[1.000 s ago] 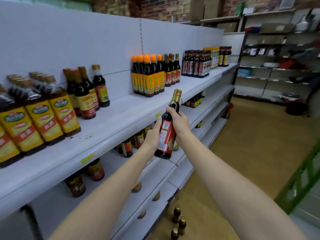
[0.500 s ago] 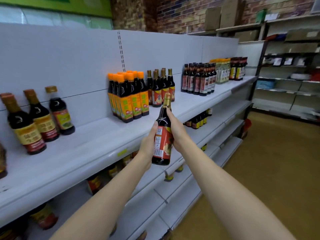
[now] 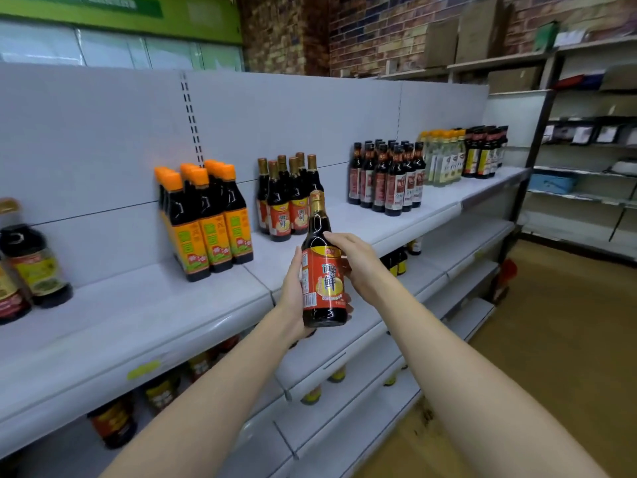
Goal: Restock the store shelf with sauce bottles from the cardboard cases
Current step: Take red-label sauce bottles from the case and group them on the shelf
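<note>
- Head view: bottle (image 3: 324,270) upright, long axis vertical, held in the air over the top shelf's (image 3: 144,326) front edge.
- Left hand (image 3: 293,294) wrapped round the lower body; right hand (image 3: 355,260) curled on the shoulder and label. Both clamped on it.
- Matching gold-cap group (image 3: 289,198) stands just behind and slightly left, toward the back panel.
- My read: next move is a short push forward and set down in front of that group. Both hands equally near.

Bottle (image 3: 324,270) between hands, before matching group (image 3: 287,198) on shelf (image 3: 138,312).
</note>
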